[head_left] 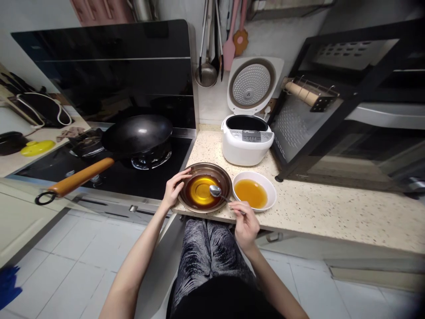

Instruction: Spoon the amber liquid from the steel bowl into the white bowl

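A wide metal bowl (226,177) of clear amber liquid stands at the counter's front edge. My left hand (175,186) holds its left rim, fingers laid over the edge. In my right hand (246,221) is the handle of a metal spoon (215,191), pinched between closed fingers. The spoon's head is over the amber liquid, toward the right side of the bowl; whether it touches the liquid I cannot tell. Just to the right, close beside the metal bowl, sits a white bowl (272,195) with cloudier orange-yellow liquid. My right hand is just in front of that white bowl.
Behind the bowls a white rice cooker (247,148) stands with its lid up. A black wok (139,133) rests on the stove at left, its wooden handle (83,177) pointing toward me. A dark rack (299,146) fills the right side. Utensils (207,73) hang on the wall.
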### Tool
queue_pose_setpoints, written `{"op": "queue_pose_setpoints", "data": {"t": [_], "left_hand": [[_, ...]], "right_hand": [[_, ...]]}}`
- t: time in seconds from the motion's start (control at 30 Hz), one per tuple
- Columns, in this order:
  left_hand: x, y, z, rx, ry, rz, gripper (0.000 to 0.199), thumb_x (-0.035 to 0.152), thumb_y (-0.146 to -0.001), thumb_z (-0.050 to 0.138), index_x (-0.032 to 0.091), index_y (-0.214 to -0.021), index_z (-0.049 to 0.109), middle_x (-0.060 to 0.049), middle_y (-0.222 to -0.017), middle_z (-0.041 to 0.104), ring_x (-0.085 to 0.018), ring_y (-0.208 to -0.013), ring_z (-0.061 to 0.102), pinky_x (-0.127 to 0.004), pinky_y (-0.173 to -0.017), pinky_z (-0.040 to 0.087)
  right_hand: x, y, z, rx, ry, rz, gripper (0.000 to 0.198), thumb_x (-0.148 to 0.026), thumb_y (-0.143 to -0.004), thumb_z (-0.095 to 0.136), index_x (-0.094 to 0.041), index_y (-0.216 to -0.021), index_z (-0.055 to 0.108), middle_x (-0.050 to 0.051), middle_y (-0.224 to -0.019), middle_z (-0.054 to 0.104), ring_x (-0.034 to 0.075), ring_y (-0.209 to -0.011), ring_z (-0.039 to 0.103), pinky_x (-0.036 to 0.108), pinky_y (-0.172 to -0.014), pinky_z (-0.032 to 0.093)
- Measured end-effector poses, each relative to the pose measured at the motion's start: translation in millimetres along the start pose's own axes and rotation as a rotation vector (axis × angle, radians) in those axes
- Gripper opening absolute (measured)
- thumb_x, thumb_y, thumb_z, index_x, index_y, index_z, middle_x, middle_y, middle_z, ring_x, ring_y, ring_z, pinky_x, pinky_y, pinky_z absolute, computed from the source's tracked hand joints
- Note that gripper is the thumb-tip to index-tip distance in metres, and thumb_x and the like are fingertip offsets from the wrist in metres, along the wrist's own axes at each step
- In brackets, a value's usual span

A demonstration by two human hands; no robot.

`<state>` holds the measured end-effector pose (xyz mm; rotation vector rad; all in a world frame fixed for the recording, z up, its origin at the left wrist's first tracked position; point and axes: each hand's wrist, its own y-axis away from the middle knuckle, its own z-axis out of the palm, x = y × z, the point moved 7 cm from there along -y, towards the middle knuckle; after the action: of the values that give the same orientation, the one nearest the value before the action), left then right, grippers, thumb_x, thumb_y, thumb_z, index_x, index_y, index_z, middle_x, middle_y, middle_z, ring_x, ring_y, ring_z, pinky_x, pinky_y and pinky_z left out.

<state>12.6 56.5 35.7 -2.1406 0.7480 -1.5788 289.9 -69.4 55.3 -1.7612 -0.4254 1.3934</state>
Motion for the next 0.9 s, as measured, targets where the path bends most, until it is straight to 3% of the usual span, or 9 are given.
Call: {"op": "queue_pose_setpoints", "data": {"t": [0.23, 0.9], "left_hand": [[-0.2, -0.2, 0.3, -0.002, 0.011, -0.006, 0.039, 0.046, -0.101, 0.055, 0.021, -0.122, 0.078, -0.014, -0.147, 0.066, -0.036, -0.139, 0.061, -0.057, -0.120, 0.043], [0.7, 0.0, 0.1, -0.001, 0.005, -0.018, 0.040, 0.047, -0.100, 0.055, 0.021, -0.121, 0.078, -0.014, -0.147, 0.066, -0.036, -0.139, 0.061, -0.057, -0.120, 0.043]], "right_hand": [[6.6, 9.0, 21.1, -0.059, -0.019, 0.043, 0.019, -0.009, -0.099, 0.057, -0.024, -0.097, 0.069, 0.003, -0.091, 0.077, 0.018, -0.087, 0.074, 0.033, -0.081, 0.060], [14.4, 14.5, 27.1, -0.076, 0.036, 0.079, 0.017, -0.014, -0.101, 0.058, -0.023, -0.094, 0.071, 0.005, -0.092, 0.079, 0.019, -0.088, 0.074, 0.036, -0.083, 0.060]]}}
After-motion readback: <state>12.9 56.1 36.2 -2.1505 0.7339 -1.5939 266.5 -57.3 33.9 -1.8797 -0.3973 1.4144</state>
